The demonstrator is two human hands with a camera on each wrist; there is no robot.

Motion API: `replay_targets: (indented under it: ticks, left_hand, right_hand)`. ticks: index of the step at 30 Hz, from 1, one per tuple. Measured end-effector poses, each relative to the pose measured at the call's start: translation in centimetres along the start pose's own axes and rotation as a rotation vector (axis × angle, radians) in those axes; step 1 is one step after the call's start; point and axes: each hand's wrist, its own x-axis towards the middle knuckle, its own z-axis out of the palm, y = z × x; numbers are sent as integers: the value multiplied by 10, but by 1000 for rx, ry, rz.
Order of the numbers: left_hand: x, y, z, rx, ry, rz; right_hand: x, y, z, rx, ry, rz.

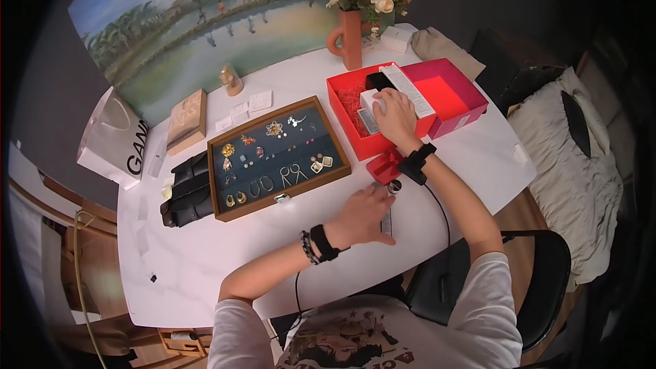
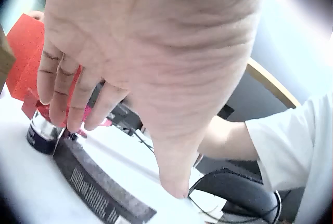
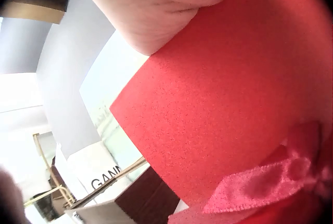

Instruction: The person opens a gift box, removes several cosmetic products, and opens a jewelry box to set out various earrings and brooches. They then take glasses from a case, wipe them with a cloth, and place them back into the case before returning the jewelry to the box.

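In the head view my right hand is inside the open red box, fingers curled over a small white box. The right wrist view shows only the heel of the hand against the red wall; its fingers are hidden. My left hand hovers palm down over the table, fingers spread and holding nothing. By its fingertips stands a small round jar. Below the left hand, in the left wrist view, lie the jar and a dark printed box.
A wooden jewellery case stands left of the hands. A small red bow box sits before the red box, a magenta box beside it. Behind are a flower vase and painting. A cable crosses the table.
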Motion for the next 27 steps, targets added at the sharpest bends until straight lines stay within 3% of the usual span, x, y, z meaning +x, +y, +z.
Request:
replay_targets:
  ticks: [4, 7, 11, 13, 15, 18, 22, 24, 27]
  left_hand:
    - [-12, 0, 21, 10, -23, 52]
    - [-8, 8, 10, -101, -158, -54]
    - [17, 3, -74, -10, 219, -148]
    - [44, -27, -112, 33, 357, -200]
    - [66, -63, -124, 125, 442, -146]
    - [89, -104, -120, 285, 386, -208]
    - [103, -121, -109, 280, 279, -207]
    - [110, -129, -110, 83, 168, -272]
    - [112, -134, -105, 51, 194, -248]
  right_hand:
    - [-1, 0, 1, -9, 17, -8]
    - [-1, 0, -1, -8, 1, -9]
    - [-3, 2, 1, -3, 14, -17]
    - [-1, 0, 0, -24, -11, -7]
    - [-2, 1, 2, -27, -2, -17]
    - [-1, 2, 1, -30, 7, -25]
    - [-2, 1, 1, -17, -14, -9]
    - [-2, 1, 1, -20, -16, -8]
    - [-2, 0, -1, -21, -24, -6]
